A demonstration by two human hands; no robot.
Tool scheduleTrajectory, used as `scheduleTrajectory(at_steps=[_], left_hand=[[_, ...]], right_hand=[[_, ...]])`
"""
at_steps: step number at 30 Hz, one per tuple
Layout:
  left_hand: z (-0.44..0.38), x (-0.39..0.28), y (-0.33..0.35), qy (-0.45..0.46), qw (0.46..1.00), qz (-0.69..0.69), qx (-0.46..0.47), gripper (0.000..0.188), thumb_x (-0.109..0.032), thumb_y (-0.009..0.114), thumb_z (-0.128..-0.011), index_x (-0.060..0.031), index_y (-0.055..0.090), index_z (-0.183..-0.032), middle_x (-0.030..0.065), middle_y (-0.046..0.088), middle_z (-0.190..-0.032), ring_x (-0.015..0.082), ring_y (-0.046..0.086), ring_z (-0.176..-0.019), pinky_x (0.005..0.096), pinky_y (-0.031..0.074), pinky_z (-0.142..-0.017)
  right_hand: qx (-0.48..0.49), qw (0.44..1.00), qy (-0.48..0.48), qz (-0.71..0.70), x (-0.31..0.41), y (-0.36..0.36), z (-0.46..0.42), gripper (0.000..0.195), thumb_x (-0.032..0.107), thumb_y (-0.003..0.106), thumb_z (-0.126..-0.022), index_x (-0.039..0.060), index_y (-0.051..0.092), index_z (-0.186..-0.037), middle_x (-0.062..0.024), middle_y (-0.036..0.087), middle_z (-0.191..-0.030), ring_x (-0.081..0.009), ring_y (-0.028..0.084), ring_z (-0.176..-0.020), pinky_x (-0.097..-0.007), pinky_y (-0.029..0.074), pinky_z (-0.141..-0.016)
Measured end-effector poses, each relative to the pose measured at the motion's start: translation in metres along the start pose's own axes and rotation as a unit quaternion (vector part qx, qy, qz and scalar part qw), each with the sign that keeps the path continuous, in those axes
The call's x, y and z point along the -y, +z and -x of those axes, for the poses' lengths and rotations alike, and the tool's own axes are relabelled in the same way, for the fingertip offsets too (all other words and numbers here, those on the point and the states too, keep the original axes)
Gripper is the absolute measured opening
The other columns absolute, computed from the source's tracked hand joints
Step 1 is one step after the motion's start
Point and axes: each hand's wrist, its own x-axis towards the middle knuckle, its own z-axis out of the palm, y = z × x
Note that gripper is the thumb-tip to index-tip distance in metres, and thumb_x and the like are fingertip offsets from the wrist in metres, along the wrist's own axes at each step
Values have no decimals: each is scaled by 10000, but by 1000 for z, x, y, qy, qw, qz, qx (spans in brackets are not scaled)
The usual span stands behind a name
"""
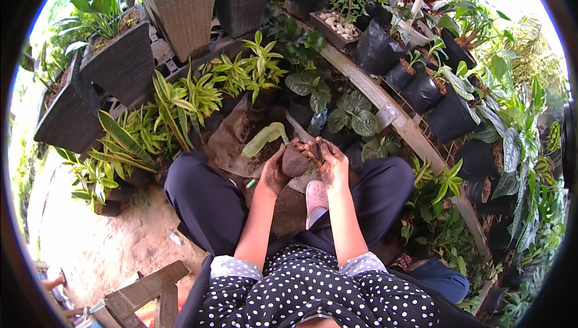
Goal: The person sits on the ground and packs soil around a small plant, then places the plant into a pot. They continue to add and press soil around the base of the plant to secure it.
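My left hand [272, 175], smeared with soil, is wrapped around the left side of a small rounded brown pot or lump of soil [295, 162]. A long pale-green leaf [264, 139] arches out to the left just beyond it; whether it is rooted there cannot be made out. Close by on the right, my right hand [333, 161] is cupped with its fingers curled towards the brown piece. Dark soil coats those fingers, and whether they grip a clump is unclear. Below both hands lies a brown, soil-strewn sack or sheet [235, 140].
Leafy potted plants [354, 113] and a plastic bottle [318, 121] stand beyond my hands. A metal rail [375, 88] curves along the right, beside black planting bags [422, 91]. Tall dark planters [180, 9] rise at far left. A wooden stool [140, 292] is behind left.
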Motion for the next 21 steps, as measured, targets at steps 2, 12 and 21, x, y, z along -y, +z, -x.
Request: scheduleTrajectory(at_steps=[2, 12, 21], left_hand=[[-1, -1, -11, -9, 999, 28, 32, 420, -351, 439, -932, -89, 451, -1260, 153, 562, -1174, 276, 550, -1082, 401, 447, -921], [-1, -5, 7, 56, 965, -237, -99, 671, -608, 343, -887, -49, 460, -1239, 141, 619, -1011, 247, 623, -858, 351, 527, -737], [-7, -2, 2, 159, 943, -284, -75, 811, -669, 223, -880, -8, 384, -1321, 160, 591, -1152, 249, 637, -841, 343, 513, -779]], right_hand=[[-3, 1000, 5, 29, -2, -3, -1, 240, 82, 518, -916, -78, 556, -1091, -193, 622, -1035, -284, 643, -928, -343, 546, -800], [45, 999, 2, 16, 7, 13, 2, 259, 115, 491, -937, -76, 553, -1101, -181, 628, -1029, -270, 636, -955, -340, 544, -802], [39, 957, 9, 286, -2, 5, 1, 323, 147, 481, -950, -32, 508, -1217, -119, 547, -1216, -183, 536, -1096, -314, 451, -921]])
